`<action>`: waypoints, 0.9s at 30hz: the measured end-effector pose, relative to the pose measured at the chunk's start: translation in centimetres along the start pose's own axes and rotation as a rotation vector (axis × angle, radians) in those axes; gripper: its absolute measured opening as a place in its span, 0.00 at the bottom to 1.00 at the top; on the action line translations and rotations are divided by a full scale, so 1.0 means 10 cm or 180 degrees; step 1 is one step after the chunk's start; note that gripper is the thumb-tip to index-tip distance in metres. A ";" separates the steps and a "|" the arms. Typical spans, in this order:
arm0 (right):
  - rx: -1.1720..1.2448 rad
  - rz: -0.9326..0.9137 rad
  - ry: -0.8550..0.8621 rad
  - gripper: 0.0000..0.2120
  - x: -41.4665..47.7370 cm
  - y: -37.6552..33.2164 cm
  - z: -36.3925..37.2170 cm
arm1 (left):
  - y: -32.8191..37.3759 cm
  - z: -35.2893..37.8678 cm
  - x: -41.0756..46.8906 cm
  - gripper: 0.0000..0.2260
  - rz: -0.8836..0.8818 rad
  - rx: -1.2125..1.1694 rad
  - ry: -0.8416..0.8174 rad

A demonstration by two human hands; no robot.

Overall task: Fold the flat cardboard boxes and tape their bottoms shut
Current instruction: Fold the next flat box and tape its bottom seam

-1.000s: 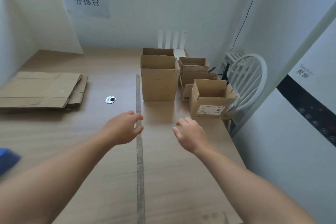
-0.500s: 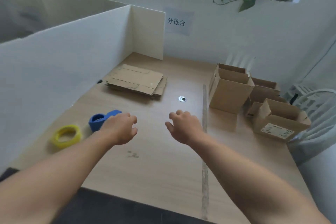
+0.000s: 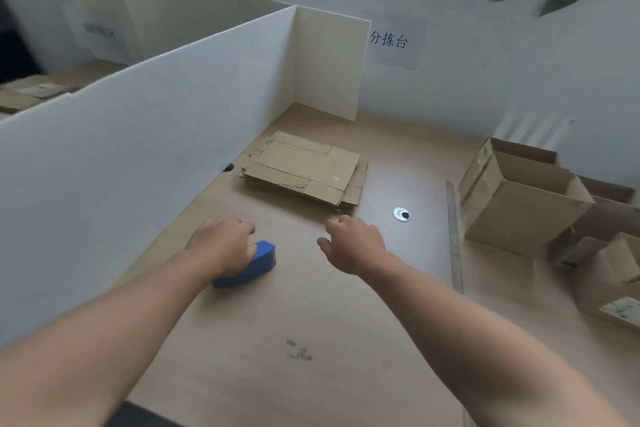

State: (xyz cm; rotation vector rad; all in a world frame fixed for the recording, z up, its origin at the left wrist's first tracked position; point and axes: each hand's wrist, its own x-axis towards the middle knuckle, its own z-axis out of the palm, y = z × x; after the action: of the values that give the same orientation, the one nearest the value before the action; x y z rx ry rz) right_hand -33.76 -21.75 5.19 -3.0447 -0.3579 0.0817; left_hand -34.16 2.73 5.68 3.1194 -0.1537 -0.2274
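Observation:
A stack of flat cardboard boxes [image 3: 304, 172] lies on the wooden table [image 3: 311, 315] by the white divider. My left hand [image 3: 221, 243] hovers with loosely curled fingers over a blue tape dispenser [image 3: 258, 265] and hides its left part; I cannot tell whether hand and dispenser touch. Also loosely curled, my right hand [image 3: 353, 243] hangs above the table just in front of the flat stack and holds nothing. Several folded boxes stand open at the right, the nearest tall one [image 3: 519, 208] by the table seam.
A white divider panel [image 3: 138, 149] walls off the table's left side and back corner. A round cable grommet [image 3: 401, 214] sits between the flat stack and the folded boxes. A metal seam strip [image 3: 454, 236] runs down the table.
The view has swung left from the folded boxes to the flat stack. Both hands moved forward towards the stack, and my left hand now covers the blue dispenser.

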 end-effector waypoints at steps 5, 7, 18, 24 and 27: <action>0.0059 0.0012 -0.0201 0.14 0.69 0.12 0.06 | -0.05 -0.04 0.72 0.20 -0.0003 -0.0212 -0.0006; 0.0040 0.0045 -0.0293 0.13 0.92 0.15 0.09 | -0.06 -0.04 0.94 0.20 0.0055 -0.0180 -0.0122; -0.0253 0.0637 -0.0345 0.16 2.32 0.40 0.44 | -0.40 0.12 2.96 0.14 0.0699 0.0302 -0.0374; 0.0541 0.1784 -0.0479 0.17 2.87 0.62 0.75 | -0.63 0.40 3.77 0.14 0.0951 0.0647 -0.0202; 0.1265 0.2596 -0.0128 0.20 2.98 0.68 0.91 | -0.72 0.52 4.00 0.17 0.0629 0.0221 -0.0232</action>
State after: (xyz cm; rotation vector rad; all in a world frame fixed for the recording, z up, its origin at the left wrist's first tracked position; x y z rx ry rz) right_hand -3.82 -20.82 -5.75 -2.5836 0.8069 0.2231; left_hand 5.18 5.93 -5.38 3.1355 -0.4778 -0.3388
